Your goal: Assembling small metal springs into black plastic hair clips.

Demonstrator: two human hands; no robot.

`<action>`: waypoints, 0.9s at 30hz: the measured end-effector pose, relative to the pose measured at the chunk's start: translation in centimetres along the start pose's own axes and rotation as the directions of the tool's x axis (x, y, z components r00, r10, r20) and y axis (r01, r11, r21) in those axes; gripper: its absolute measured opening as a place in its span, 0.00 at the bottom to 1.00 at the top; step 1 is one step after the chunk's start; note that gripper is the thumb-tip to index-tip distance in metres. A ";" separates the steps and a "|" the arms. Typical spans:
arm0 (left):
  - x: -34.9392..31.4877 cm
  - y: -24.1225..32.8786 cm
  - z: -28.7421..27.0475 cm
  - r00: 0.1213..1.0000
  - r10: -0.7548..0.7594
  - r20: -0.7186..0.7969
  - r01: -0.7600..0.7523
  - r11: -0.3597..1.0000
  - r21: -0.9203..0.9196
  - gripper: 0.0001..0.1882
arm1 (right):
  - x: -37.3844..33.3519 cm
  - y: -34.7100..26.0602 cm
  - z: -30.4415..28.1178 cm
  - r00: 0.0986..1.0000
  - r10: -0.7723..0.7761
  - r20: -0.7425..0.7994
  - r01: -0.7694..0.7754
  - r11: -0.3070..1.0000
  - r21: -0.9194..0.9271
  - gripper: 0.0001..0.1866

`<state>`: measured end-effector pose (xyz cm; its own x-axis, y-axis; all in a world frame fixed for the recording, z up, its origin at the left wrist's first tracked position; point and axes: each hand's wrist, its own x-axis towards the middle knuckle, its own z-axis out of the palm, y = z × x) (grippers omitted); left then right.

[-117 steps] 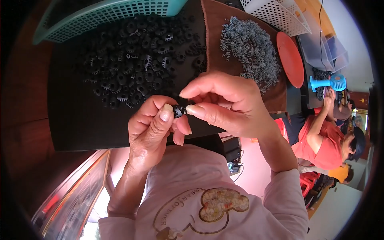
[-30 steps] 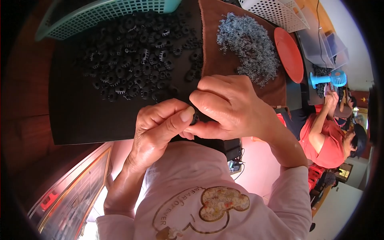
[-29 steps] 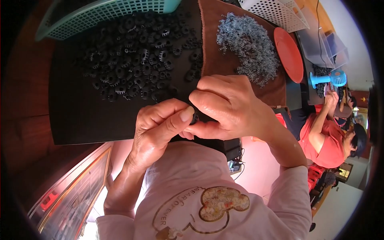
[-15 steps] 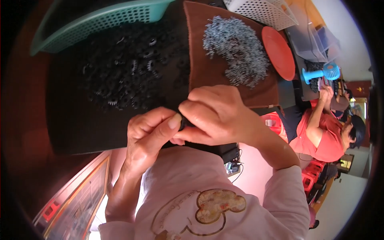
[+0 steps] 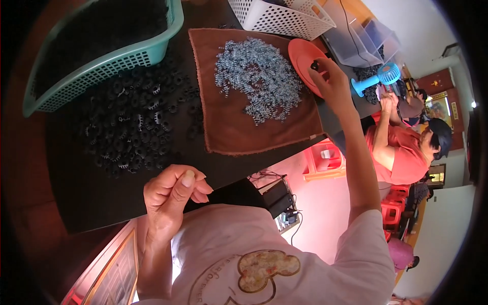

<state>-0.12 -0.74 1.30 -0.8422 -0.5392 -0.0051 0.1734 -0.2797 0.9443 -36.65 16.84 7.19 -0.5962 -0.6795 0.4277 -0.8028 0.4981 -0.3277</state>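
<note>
Your right hand (image 5: pixel 335 84) reaches over the red plate (image 5: pixel 300 53), at the right edge of the brown cloth (image 5: pixel 244 140), with thumb and forefinger pinching one small black part (image 5: pixel 315 65). It seems to be above the plate rather than resting on it, though at this size you can't be sure, nor can you tell whether it has a spring in it. Your left hand (image 5: pixel 173 195) hangs by the table's near edge, its thumb pressed against the curled forefinger; no part shows between them.

As for progress, that one piece is away from the pile and out at the plate. Your hand hides some of the plate, so you can't get a full count there. Much looks left: a broad pile of black parts (image 5: pixel 134 122) lies loose toward the left edge of the table (image 5: pixel 96 203), beside the green basket (image 5: pixel 127 58), and a large heap of springs (image 5: pixel 259 76) covers the middle of the cloth.
</note>
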 end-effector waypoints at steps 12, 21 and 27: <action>-0.3 0.2 -0.2 1.000 0.015 0.009 -0.015 1.000 -0.023 0.13 | -1.3 3.4 0.8 0.998 -0.053 0.014 0.054 0.998 -0.023 0.15; -0.2 0.1 0.2 1.000 0.010 -0.013 -0.010 1.000 -0.007 0.14 | -2.8 -14.0 6.0 0.869 -0.469 0.160 0.365 0.824 0.434 0.08; -0.4 0.2 0.3 0.999 0.016 -0.036 -0.015 1.000 0.027 0.13 | -3.6 -17.9 8.3 0.776 -0.605 0.181 0.557 0.790 0.255 0.08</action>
<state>0.07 -0.34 1.57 -0.8201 -0.5722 -0.0019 0.1723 -0.2501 0.9528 -20.03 5.89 4.55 0.0250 -0.9256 0.3777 -0.9641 -0.1222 -0.2356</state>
